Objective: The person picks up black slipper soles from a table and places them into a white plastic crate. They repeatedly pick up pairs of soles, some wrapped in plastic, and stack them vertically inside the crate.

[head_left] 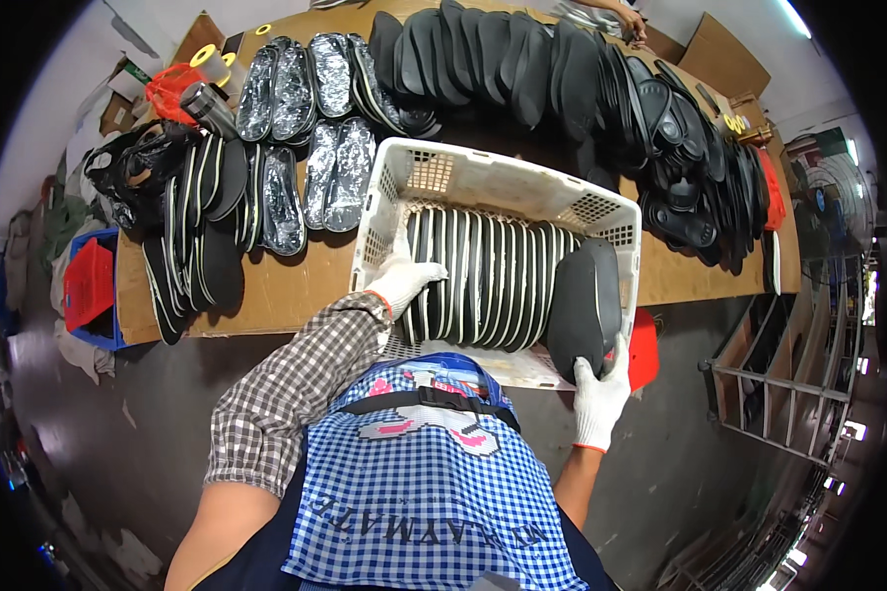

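Note:
My left hand, in a white glove, rests inside the white plastic crate at the left end of a row of black soles with pale edges. Its thumb lies over the first soles and its fingers stretch along the end of the row. At the crate's right end, my right hand, gloved too, grips the near end of a black shoe sole. This sole leans tilted, its broad face toward me, beside the upright row. My right fingers behind it are partly hidden.
The crate sits at the front edge of a brown table. Black soles line the back, with plastic-wrapped pairs at left. A steel flask stands far left. A metal rack is at right. Another person's hand shows at the back.

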The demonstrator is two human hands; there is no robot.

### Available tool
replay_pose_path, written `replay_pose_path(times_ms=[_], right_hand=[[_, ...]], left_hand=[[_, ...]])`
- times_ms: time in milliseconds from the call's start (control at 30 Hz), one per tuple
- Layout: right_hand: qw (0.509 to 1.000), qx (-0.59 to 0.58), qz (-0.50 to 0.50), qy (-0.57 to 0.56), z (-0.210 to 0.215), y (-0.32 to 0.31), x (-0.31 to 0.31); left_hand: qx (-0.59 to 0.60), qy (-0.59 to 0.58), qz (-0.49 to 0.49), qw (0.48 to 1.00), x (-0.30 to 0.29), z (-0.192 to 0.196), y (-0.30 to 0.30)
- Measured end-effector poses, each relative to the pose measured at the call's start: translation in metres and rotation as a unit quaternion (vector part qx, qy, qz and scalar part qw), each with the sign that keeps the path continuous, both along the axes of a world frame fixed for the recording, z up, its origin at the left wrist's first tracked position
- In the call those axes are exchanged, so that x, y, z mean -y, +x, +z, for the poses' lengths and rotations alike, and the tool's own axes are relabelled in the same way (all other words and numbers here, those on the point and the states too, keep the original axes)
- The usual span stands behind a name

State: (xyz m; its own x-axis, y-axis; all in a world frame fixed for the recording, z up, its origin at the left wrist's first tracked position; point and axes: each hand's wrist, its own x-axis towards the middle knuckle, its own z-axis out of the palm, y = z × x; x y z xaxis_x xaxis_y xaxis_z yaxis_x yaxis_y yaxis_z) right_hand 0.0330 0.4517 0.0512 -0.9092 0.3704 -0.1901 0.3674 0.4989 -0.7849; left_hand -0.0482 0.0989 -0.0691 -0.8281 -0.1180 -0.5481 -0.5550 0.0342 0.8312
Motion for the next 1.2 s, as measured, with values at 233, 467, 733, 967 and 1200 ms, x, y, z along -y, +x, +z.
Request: replay_pose_path(times_ms=[233, 467, 733, 967, 1200], right_hand=[[0.989, -0.04, 0.069, -0.123, 0.041, -0.01, 0.027], [0.946, -0.081, 0.235, -0.208, 0.06, -0.042, 0.118], [0.927, 0.014, 0.357, -0.112, 0.036, -0.096, 0.237], [0.882, -0.034, 0.47, 0.013, -0.031, -0.105, 0.276], [0.801, -0.009, 0.58, 0.151, -0.029, -0.108, 0.279]], left_hand=[[-0.032, -0.119, 0.002, 0.992, -0.008, 0.044, 0.002], [0.051, -0.198, -0.024, 0.978, -0.019, 0.037, 0.01], [-0.218, -0.111, -0.072, 0.967, -0.034, -0.067, 0.011], [-0.182, -0.014, -0.069, 0.981, -0.038, -0.061, 0.027], [-0.186, 0.045, -0.078, 0.978, -0.055, -0.058, 0.031]])
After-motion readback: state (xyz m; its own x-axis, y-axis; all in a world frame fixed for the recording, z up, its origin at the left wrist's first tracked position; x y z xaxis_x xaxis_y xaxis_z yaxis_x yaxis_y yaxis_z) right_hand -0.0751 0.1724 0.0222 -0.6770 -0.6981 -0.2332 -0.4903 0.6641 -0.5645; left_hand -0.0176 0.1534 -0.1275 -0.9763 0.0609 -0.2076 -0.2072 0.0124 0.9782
